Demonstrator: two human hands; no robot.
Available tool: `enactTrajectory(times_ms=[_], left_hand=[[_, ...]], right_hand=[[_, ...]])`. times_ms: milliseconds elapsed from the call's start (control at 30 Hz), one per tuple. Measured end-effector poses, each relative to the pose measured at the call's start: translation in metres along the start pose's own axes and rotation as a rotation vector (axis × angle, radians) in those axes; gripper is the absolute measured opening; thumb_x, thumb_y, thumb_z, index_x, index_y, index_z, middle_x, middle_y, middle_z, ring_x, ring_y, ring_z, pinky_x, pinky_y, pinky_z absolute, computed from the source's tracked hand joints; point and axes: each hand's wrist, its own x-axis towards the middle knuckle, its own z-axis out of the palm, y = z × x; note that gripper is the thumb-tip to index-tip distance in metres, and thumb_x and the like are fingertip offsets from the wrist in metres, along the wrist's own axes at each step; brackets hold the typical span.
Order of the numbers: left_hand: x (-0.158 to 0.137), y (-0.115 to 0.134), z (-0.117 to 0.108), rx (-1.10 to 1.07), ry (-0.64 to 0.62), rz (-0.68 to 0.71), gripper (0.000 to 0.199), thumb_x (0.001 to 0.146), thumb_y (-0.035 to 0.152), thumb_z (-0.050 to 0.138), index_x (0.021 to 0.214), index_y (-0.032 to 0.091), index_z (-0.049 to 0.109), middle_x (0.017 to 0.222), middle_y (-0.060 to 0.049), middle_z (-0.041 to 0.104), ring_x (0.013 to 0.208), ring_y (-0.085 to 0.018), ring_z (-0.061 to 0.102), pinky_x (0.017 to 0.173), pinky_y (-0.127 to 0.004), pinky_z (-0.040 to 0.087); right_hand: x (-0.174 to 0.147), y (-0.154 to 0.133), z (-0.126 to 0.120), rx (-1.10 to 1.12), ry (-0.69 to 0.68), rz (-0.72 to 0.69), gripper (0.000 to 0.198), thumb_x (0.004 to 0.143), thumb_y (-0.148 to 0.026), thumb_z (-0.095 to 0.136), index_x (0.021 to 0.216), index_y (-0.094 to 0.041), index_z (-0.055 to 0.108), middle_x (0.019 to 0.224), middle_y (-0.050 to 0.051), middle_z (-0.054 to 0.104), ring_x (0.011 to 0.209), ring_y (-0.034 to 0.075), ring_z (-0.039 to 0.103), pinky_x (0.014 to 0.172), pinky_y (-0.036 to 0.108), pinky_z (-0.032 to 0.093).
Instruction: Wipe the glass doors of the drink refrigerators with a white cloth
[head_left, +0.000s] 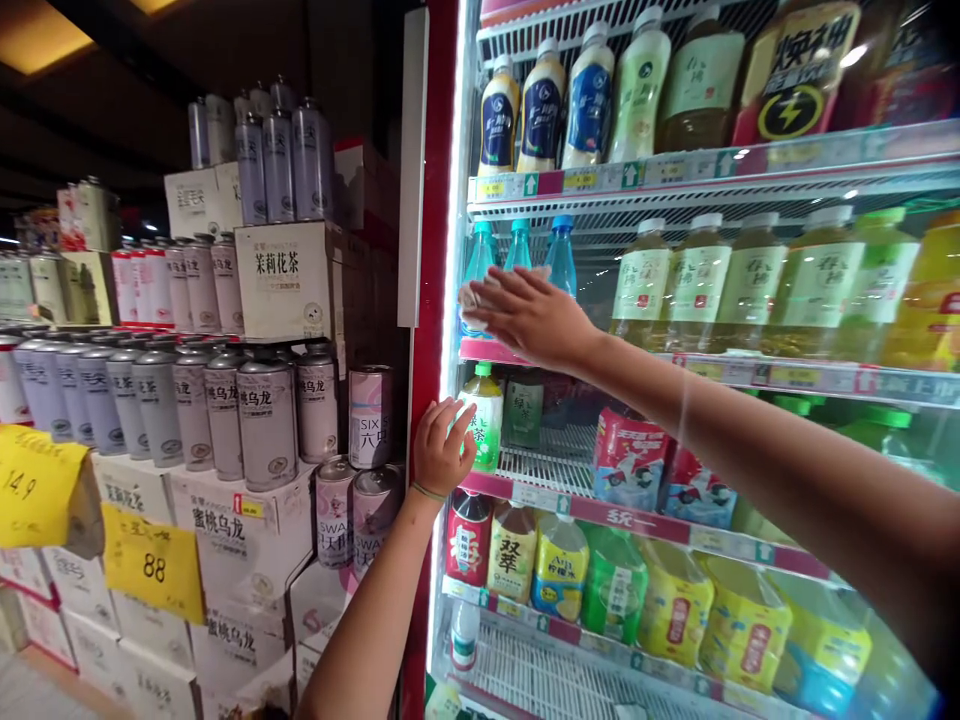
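Right hand [532, 318] laid flat at the upper middle of the view, fingers straight and nearly together, pointing left, with pale cloth [474, 300] held beneath. Cloth crumpled, poking out past the fingertips on the left and in a small fold above the knuckles; the greater part hidden by fingers and palm. Impossible to tell the true long axis; from the visible edges, spread roughly along the line of the fingers. Right hand plainly the nearer one, directly over the cloth, between cloth and viewer.

Left hand [444, 447] lower and further left, near the cloth but apart from it, below its left end. Fingers half spread and loosely bent, tips toward the upper right, with nothing visible in the grasp; palm turned away, so impossible to be sure of anything beneath. Placed at the inner edge of the red frame [435, 250], with fingertips overlapping the view of a green-capped bottle [486, 425]. Firmness of contact impossible to judge.

Behind the right hand, blue bottles [562, 255] on a cooler shelf, seen through what looks like a glass door [577, 440]. Further bottles with pale labels [701, 275] along the same shelf, to the right. Well left of both hands, beyond the frame, stacked cartons [281, 280] and rows of cans [268, 420], with yellow price signs [154, 568] in front.
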Motion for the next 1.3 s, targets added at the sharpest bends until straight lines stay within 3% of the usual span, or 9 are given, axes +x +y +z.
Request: enactTrajectory(times_ms=[100,267,500,633,767,867,1000,1167,1300], left_hand=[[0.0,-0.001,0.0,0.003,0.011,0.014,0.046,0.093,0.015,0.055,0.138,0.023,0.061,0.126,-0.011,0.069,0.13,-0.025,0.061,0.117,-0.047,0.047],[0.001,0.0,0.0,0.008,0.044,0.01,0.045,0.092,0.014,0.057,0.135,0.023,0.063,0.122,-0.01,0.07,0.125,-0.024,0.063,0.114,-0.044,0.05],[-0.002,-0.001,0.0,0.002,-0.016,-0.033,0.043,0.092,0.016,0.057,0.134,0.024,0.064,0.121,-0.01,0.07,0.126,-0.024,0.063,0.115,-0.045,0.049],[-0.017,0.007,-0.01,0.025,-0.152,-0.064,0.05,0.096,0.019,0.054,0.146,0.024,0.054,0.138,-0.013,0.064,0.139,-0.028,0.055,0.121,-0.051,0.043],[-0.041,0.025,-0.027,0.042,-0.219,-0.091,0.058,0.095,0.026,0.06,0.152,0.024,0.047,0.142,-0.014,0.061,0.143,-0.03,0.05,0.122,-0.052,0.042],[-0.059,0.035,-0.036,0.056,-0.263,-0.132,0.057,0.095,0.029,0.062,0.15,0.023,0.049,0.143,-0.016,0.058,0.145,-0.032,0.047,0.121,-0.053,0.044],[-0.081,0.04,-0.041,0.062,-0.285,-0.171,0.058,0.095,0.028,0.063,0.151,0.022,0.047,0.144,-0.017,0.055,0.146,-0.032,0.045,0.12,-0.052,0.046],[-0.094,0.036,-0.036,0.068,-0.295,-0.17,0.062,0.096,0.029,0.062,0.155,0.024,0.042,0.148,-0.017,0.052,0.149,-0.034,0.042,0.119,-0.053,0.047],[-0.098,0.032,-0.033,0.065,-0.274,-0.118,0.062,0.096,0.029,0.063,0.154,0.025,0.044,0.144,-0.017,0.055,0.149,-0.034,0.042,0.119,-0.054,0.046]], right_hand=[[0.018,-0.008,0.007,-0.006,0.003,0.046,0.045,0.108,-0.037,0.041,0.15,-0.033,0.053,0.167,-0.004,0.039,0.159,0.028,0.026,0.132,0.058,0.021],[0.008,-0.013,0.01,0.009,-0.11,-0.147,0.045,0.107,-0.037,0.044,0.152,-0.039,0.05,0.165,-0.009,0.041,0.158,0.024,0.029,0.131,0.054,0.026],[0.023,-0.026,0.021,-0.03,-0.024,-0.021,0.043,0.106,-0.033,0.047,0.147,-0.033,0.057,0.164,-0.002,0.045,0.157,0.027,0.031,0.13,0.054,0.027],[0.019,-0.035,0.027,0.012,-0.072,-0.14,0.044,0.104,-0.032,0.052,0.148,-0.037,0.056,0.163,-0.007,0.045,0.156,0.024,0.033,0.131,0.05,0.026],[0.021,-0.04,0.033,0.046,0.037,0.048,0.05,0.104,-0.028,0.05,0.153,-0.037,0.049,0.166,-0.005,0.04,0.158,0.027,0.028,0.133,0.056,0.019],[0.016,-0.065,0.042,0.054,-0.003,0.02,0.046,0.104,-0.025,0.05,0.149,-0.032,0.056,0.164,0.0,0.044,0.157,0.029,0.031,0.131,0.057,0.023],[0.0,-0.082,0.045,0.06,-0.093,-0.159,0.039,0.105,-0.034,0.05,0.142,-0.033,0.062,0.16,-0.003,0.05,0.153,0.025,0.039,0.129,0.05,0.032],[0.005,-0.071,0.039,-0.003,-0.004,0.048,0.043,0.105,-0.03,0.049,0.147,-0.034,0.057,0.163,-0.003,0.045,0.156,0.026,0.033,0.13,0.054,0.027],[-0.016,-0.09,0.041,-0.022,-0.107,-0.094,0.041,0.105,-0.033,0.047,0.144,-0.033,0.06,0.162,-0.003,0.047,0.153,0.027,0.039,0.129,0.051,0.032]])
